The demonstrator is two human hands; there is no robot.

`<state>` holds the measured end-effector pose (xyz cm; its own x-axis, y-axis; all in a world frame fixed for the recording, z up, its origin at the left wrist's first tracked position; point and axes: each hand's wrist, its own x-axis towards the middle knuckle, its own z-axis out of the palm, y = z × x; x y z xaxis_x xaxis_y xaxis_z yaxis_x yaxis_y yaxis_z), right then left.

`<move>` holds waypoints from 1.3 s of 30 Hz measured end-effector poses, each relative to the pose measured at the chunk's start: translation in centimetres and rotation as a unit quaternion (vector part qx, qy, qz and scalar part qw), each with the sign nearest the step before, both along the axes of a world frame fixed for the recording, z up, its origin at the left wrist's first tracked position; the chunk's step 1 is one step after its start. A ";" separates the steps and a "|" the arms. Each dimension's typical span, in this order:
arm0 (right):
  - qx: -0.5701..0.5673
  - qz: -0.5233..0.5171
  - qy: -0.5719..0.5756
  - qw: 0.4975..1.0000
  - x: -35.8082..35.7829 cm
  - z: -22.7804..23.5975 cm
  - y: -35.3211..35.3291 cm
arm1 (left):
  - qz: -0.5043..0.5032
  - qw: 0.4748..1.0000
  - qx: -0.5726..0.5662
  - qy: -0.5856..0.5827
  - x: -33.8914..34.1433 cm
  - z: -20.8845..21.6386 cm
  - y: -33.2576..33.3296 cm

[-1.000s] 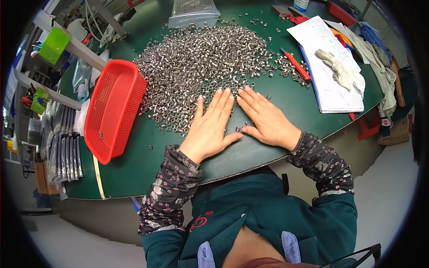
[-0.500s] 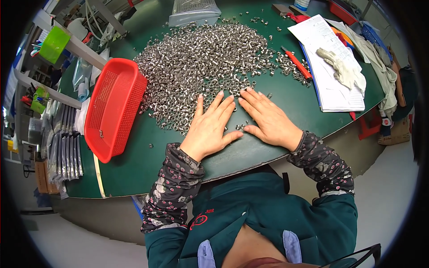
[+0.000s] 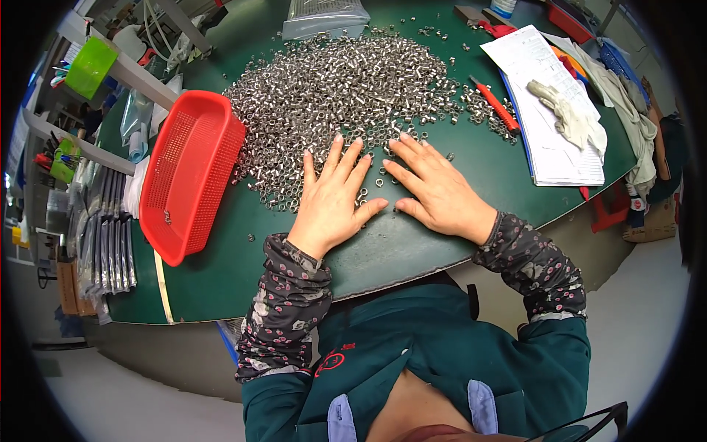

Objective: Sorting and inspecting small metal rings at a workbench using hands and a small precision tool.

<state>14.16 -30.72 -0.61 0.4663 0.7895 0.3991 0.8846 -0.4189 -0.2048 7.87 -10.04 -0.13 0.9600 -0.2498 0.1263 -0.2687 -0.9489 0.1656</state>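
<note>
A wide heap of small shiny metal rings (image 3: 346, 85) is spread over the green tabletop (image 3: 412, 254). My left hand (image 3: 330, 199) lies palm down at the heap's near edge, fingers spread, fingertips among the rings. To its right, my right hand (image 3: 440, 190) is also flat with fingers apart, its fingertips touching the near fringe of the heap. A few loose rings lie in the gap between the hands, and some show beside my left thumb. Whatever is under the palms is hidden.
A red perforated basket (image 3: 193, 184) stands left of the heap, a few rings inside. At the right lie a red pen-like tool (image 3: 495, 105), a small ring pile, and papers (image 3: 545, 162) with a white glove (image 3: 563, 114). A clear plastic bag (image 3: 324, 18) lies at the back.
My hands have drawn slightly apart, the left moving left and its fingers spreading wider. The loose rings between them are now more scattered.
</note>
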 end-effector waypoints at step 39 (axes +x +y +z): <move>0.278 0.037 0.686 0.671 2.3 1.0 4.7 | 0.024 0.909 -0.306 -0.281 -0.1 0.4 0.0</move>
